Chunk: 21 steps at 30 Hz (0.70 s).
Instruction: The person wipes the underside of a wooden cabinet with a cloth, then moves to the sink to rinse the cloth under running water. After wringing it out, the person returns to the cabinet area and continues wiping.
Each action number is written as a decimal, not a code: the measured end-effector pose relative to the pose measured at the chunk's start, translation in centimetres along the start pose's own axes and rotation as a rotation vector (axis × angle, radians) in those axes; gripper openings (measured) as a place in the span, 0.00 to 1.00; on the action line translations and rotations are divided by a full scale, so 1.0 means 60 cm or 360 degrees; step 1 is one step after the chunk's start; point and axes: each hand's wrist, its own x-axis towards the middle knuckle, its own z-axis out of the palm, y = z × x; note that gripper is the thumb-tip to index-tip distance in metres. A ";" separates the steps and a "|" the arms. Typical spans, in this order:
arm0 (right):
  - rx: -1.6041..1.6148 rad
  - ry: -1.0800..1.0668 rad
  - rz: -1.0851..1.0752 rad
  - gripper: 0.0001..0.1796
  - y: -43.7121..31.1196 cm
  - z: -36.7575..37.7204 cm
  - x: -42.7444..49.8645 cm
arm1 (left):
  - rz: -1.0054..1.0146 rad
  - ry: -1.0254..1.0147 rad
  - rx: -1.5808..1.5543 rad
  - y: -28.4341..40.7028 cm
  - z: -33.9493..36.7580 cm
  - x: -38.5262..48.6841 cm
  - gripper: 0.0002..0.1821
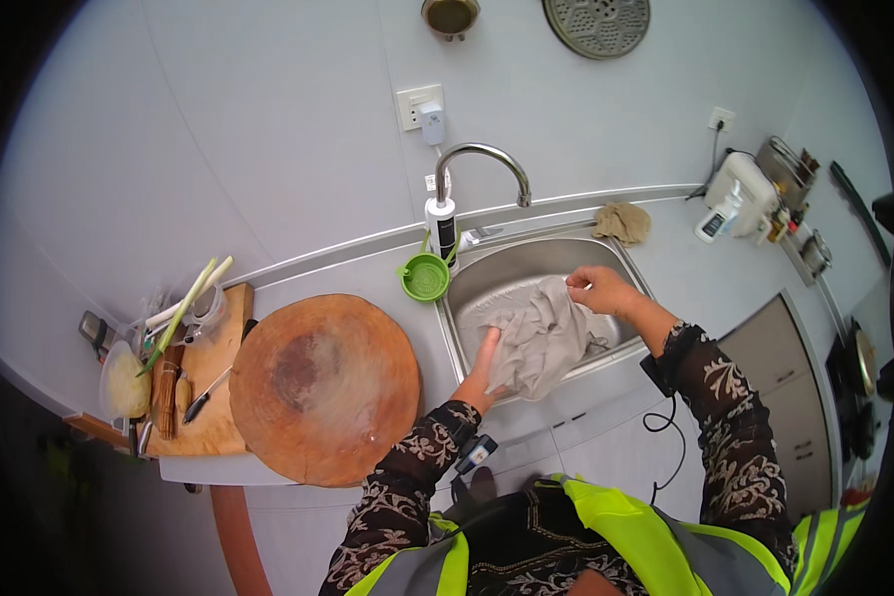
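A crumpled light grey cloth (540, 339) hangs between my two hands over the front part of a stainless steel sink (484, 279). My left hand (484, 365) holds the cloth's left side, thumb on top and the other fingers hidden beneath it. At the upper right, my right hand (600, 290) pinches an edge of the cloth between thumb and fingers. Behind the sink stands a curved chrome faucet (484, 149), its spout pointing down above the basin. A green plastic strainer (425, 277) sits by the sink's left rim.
Left of the sink, a thick round wooden chopping block (328, 387) overlaps a wooden board (223, 425) bearing a knife (207, 395) and a bundled brush (167, 391). A tan cloth (622, 222) lies at the sink's back right corner. Further right stands a spray bottle (719, 216).
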 end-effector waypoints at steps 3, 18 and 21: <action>-0.0142 -0.0185 -0.0071 0.22 0.023 0.016 0.101 | -0.0673 0.0192 -0.0313 -0.038 0.000 0.026 0.30; 0.1101 -0.1233 0.0327 0.26 -0.003 0.217 0.432 | -0.1475 0.0531 -0.1894 -0.247 0.040 0.114 0.30; 0.1259 -0.1290 0.0457 0.20 -0.008 0.218 0.440 | -0.1351 0.0645 -0.1853 -0.277 0.058 0.121 0.31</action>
